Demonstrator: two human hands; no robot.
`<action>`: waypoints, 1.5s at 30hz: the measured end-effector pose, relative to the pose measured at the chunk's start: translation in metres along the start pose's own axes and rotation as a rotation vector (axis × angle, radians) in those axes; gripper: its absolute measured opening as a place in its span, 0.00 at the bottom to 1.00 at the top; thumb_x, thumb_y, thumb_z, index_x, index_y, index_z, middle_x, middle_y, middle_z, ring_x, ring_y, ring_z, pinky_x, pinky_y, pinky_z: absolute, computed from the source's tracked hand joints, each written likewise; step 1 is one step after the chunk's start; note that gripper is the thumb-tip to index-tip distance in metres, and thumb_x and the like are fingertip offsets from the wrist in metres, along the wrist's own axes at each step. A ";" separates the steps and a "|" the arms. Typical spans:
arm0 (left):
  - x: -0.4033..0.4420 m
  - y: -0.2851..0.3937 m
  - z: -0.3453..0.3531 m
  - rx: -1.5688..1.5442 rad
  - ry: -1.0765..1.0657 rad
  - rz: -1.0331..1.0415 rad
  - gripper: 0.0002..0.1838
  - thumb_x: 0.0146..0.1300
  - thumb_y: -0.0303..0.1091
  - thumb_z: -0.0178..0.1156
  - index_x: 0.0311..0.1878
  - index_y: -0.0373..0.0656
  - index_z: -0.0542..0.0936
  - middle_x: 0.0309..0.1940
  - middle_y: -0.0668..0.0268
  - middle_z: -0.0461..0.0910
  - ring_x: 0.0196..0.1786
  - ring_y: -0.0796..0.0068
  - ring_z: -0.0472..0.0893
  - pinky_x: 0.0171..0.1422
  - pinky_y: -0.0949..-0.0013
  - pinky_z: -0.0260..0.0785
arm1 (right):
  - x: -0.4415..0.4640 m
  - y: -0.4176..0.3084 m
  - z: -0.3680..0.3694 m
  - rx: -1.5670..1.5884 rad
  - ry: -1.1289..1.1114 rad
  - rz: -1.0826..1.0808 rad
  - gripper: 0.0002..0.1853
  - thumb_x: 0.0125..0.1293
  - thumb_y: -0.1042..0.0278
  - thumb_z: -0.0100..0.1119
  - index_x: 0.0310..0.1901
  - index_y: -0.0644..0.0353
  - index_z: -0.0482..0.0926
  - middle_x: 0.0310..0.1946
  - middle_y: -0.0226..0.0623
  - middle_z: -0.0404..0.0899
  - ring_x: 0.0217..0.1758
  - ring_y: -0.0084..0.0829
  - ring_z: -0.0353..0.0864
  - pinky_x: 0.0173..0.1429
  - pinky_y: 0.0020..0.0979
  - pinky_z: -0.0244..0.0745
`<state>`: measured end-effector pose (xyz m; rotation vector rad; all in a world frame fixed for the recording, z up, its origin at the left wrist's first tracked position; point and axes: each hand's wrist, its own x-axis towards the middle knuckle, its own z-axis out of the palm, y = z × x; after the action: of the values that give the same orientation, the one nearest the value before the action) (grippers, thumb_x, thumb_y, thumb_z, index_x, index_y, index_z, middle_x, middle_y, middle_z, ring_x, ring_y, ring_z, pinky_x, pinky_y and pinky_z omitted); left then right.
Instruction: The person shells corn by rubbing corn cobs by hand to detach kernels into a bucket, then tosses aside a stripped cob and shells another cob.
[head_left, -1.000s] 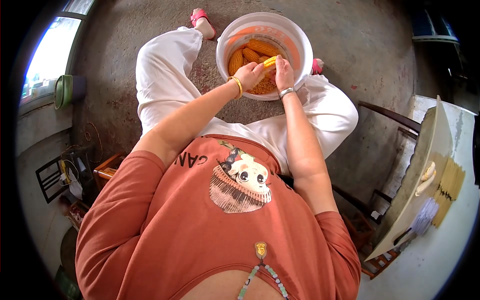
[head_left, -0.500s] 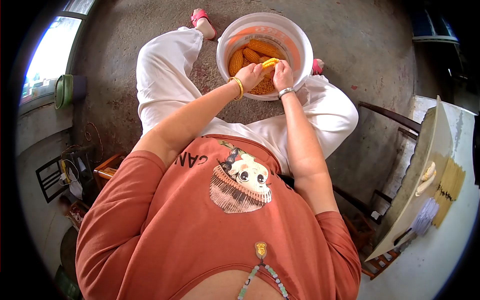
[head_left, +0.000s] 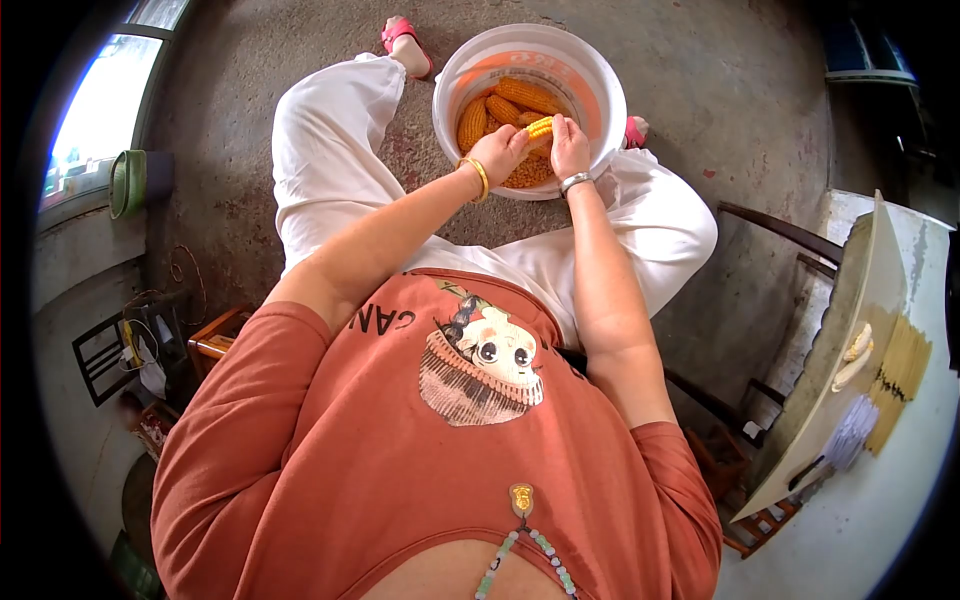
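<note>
Between my knees stands a white bucket (head_left: 610,90), with several whole ears of dried corn (head_left: 527,95) and a layer of loose kernels (head_left: 530,173) inside. Over its opening I hold one yellow corn cob (head_left: 540,128) in both hands. My left hand (head_left: 498,153), with a gold bracelet at the wrist, is closed around the cob's left end. My right hand (head_left: 569,148), with a silver bracelet, grips the right end, its fingers wrapped on the cob. The fingers hide part of the cob.
A concrete floor (head_left: 740,90) surrounds the bucket. At the right are a dark wooden chair arm (head_left: 780,232) and a table (head_left: 850,400) with items on it. A green and purple bin (head_left: 128,183) sits by the window at the left.
My right hand has shifted slightly up and right on the cob, and more of the cob's yellow kernels shows between the hands. The bucket and left hand stay nearly the same.
</note>
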<state>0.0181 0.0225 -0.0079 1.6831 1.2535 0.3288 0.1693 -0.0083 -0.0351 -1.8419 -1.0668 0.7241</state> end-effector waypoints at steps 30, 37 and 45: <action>0.011 -0.011 0.001 -0.465 -0.135 -0.179 0.16 0.69 0.42 0.50 0.45 0.37 0.72 0.32 0.65 0.75 0.34 0.78 0.74 0.40 0.70 0.70 | 0.002 -0.005 -0.003 0.479 -0.013 0.305 0.25 0.69 0.47 0.46 0.34 0.64 0.79 0.25 0.34 0.79 0.23 0.23 0.78 0.26 0.25 0.73; 0.009 -0.007 -0.002 -0.352 -0.152 -0.148 0.16 0.69 0.43 0.49 0.46 0.37 0.72 0.36 0.65 0.74 0.39 0.79 0.73 0.45 0.73 0.69 | 0.003 0.004 0.010 0.173 -0.165 0.244 0.34 0.66 0.35 0.42 0.37 0.67 0.78 0.27 0.41 0.79 0.35 0.35 0.79 0.41 0.32 0.70; 0.009 -0.011 0.004 -0.404 -0.188 -0.096 0.16 0.70 0.45 0.46 0.42 0.39 0.73 0.31 0.67 0.72 0.34 0.78 0.71 0.40 0.71 0.67 | -0.001 0.000 0.012 0.066 -0.114 0.127 0.29 0.71 0.45 0.37 0.41 0.66 0.77 0.36 0.52 0.80 0.43 0.51 0.78 0.47 0.43 0.71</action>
<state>0.0178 0.0277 -0.0214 1.2737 1.0433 0.3317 0.1592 -0.0047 -0.0410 -1.8419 -0.9924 0.9378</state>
